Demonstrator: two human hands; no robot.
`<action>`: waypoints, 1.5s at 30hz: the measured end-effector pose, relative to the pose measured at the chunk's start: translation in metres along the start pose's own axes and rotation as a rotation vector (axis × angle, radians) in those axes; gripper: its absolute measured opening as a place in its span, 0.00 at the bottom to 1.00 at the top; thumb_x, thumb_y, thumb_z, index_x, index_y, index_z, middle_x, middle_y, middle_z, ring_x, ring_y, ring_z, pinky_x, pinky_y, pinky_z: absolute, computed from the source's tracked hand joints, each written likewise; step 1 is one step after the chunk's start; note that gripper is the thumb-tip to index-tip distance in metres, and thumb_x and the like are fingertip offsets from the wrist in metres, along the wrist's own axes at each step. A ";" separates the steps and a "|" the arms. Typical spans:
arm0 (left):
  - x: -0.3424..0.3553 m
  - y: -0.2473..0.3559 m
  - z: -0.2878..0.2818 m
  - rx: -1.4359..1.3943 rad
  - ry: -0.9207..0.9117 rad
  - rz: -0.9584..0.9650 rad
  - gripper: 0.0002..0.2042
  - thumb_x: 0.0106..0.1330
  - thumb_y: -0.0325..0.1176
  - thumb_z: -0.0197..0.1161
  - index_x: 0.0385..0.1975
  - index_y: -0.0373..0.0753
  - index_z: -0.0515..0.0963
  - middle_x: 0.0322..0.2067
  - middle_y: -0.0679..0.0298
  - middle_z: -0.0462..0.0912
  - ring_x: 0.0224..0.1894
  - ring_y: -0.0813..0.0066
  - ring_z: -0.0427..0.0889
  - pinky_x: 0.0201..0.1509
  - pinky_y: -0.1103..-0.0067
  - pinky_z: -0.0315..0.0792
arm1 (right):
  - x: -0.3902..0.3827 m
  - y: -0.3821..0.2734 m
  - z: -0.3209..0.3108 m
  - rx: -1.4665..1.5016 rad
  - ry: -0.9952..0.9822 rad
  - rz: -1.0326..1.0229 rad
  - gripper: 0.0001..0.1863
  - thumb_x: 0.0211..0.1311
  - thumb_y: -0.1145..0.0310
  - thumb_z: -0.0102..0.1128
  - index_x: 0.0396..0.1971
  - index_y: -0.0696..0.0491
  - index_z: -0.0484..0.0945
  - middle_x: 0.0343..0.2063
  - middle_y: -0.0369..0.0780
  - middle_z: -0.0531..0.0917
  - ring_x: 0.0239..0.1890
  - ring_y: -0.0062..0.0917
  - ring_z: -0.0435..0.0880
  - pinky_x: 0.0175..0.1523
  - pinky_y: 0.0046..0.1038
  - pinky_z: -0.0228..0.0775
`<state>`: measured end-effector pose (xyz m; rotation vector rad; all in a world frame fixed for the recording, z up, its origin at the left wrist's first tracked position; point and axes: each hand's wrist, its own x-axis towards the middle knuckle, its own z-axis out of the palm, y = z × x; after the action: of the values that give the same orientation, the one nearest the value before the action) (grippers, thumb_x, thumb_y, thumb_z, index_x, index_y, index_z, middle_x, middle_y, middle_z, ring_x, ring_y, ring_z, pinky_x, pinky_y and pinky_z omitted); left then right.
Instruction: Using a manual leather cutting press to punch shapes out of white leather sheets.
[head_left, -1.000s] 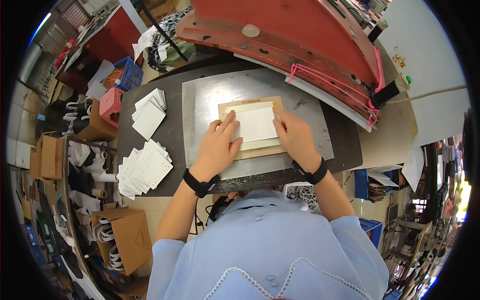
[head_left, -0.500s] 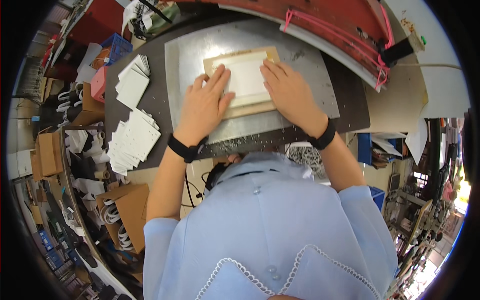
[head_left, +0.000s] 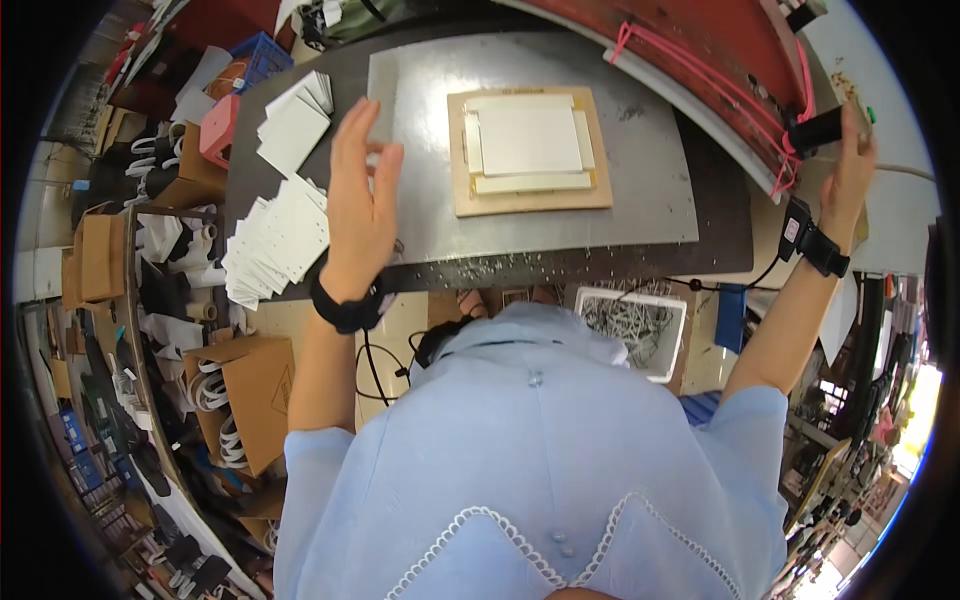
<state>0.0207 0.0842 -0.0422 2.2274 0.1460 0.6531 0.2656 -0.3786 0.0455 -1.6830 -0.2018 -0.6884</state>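
Note:
My left hand (head_left: 362, 205) hovers over the left part of the metal plate (head_left: 420, 200), fingers stretched upward and thumb apart, holding nothing. My right hand (head_left: 846, 180) is out at the far right, its extended fingers over the outer end of a black handle (head_left: 815, 132); no closed grip shows. On the plate lies a tan board (head_left: 530, 199) with pale strips round its middle. A white rectangular card (head_left: 530, 140) lies between those strips. Nearest my left hand are two fanned stacks of white cards, an upper stack (head_left: 293, 135) and a lower stack (head_left: 280, 240).
A red machine part (head_left: 700, 50) with pink cord tied along it slants over the table's far right. Below the dark table's (head_left: 720, 210) near edge stands a white bin (head_left: 660, 365) of scraps. Cardboard boxes (head_left: 255, 400) fill the left side. A black cable hangs by my right wrist.
Both hands have left the board and card. My left hand has moved left and lifted; my right has swung far right to the black handle. The card stays on the board.

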 end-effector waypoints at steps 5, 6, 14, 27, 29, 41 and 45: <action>-0.021 0.007 -0.008 -0.131 -0.022 -0.084 0.17 0.76 0.33 0.50 0.60 0.34 0.71 0.56 0.59 0.76 0.45 0.76 0.80 0.46 0.79 0.73 | 0.003 0.019 0.015 0.196 0.019 0.114 0.14 0.59 0.71 0.70 0.41 0.59 0.77 0.38 0.39 0.82 0.39 0.21 0.81 0.46 0.21 0.71; -0.027 0.008 -0.011 -0.169 -0.051 -0.112 0.15 0.76 0.33 0.50 0.57 0.34 0.73 0.53 0.60 0.78 0.44 0.76 0.80 0.46 0.79 0.73 | 0.004 0.024 0.020 0.213 0.015 0.097 0.14 0.59 0.72 0.70 0.42 0.59 0.77 0.38 0.39 0.82 0.39 0.21 0.81 0.46 0.21 0.71; -0.042 0.062 -0.007 -0.349 -0.467 -0.044 0.10 0.72 0.30 0.57 0.46 0.34 0.80 0.37 0.61 0.85 0.36 0.77 0.83 0.41 0.81 0.75 | -0.022 0.006 0.015 0.121 0.001 0.091 0.19 0.59 0.76 0.67 0.48 0.60 0.72 0.41 0.37 0.78 0.42 0.22 0.77 0.52 0.24 0.68; -0.013 0.132 -0.014 -0.560 -0.444 0.280 0.23 0.61 0.31 0.70 0.57 0.36 0.74 0.51 0.58 0.81 0.44 0.69 0.83 0.45 0.75 0.77 | -0.126 -0.109 -0.009 0.029 -0.368 0.001 0.24 0.76 0.65 0.43 0.66 0.61 0.62 0.63 0.47 0.70 0.67 0.32 0.68 0.72 0.33 0.53; -0.004 0.137 -0.009 -0.574 -0.457 0.365 0.36 0.56 0.35 0.76 0.65 0.36 0.66 0.59 0.55 0.73 0.53 0.65 0.78 0.54 0.71 0.74 | -0.095 -0.105 -0.026 -0.146 -0.214 -0.006 0.27 0.76 0.59 0.46 0.66 0.61 0.62 0.65 0.48 0.69 0.67 0.32 0.68 0.72 0.33 0.55; -0.020 0.149 -0.039 -0.997 -0.034 -0.009 0.28 0.74 0.55 0.41 0.51 0.32 0.70 0.28 0.59 0.77 0.28 0.75 0.75 0.36 0.79 0.71 | -0.076 -0.093 0.035 0.441 -0.155 0.123 0.27 0.77 0.51 0.42 0.58 0.61 0.68 0.44 0.45 0.82 0.48 0.28 0.81 0.56 0.28 0.70; -0.021 0.145 -0.063 -0.841 0.124 -0.097 0.25 0.70 0.48 0.45 0.57 0.32 0.65 0.25 0.59 0.76 0.25 0.75 0.74 0.34 0.80 0.70 | -0.090 -0.105 0.047 0.528 -0.242 0.187 0.21 0.73 0.61 0.45 0.54 0.62 0.72 0.35 0.43 0.83 0.38 0.24 0.82 0.47 0.25 0.72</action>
<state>-0.0438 0.0215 0.0893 1.3653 0.0280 0.6441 0.1571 -0.2877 0.0815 -1.2502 -0.3582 -0.2557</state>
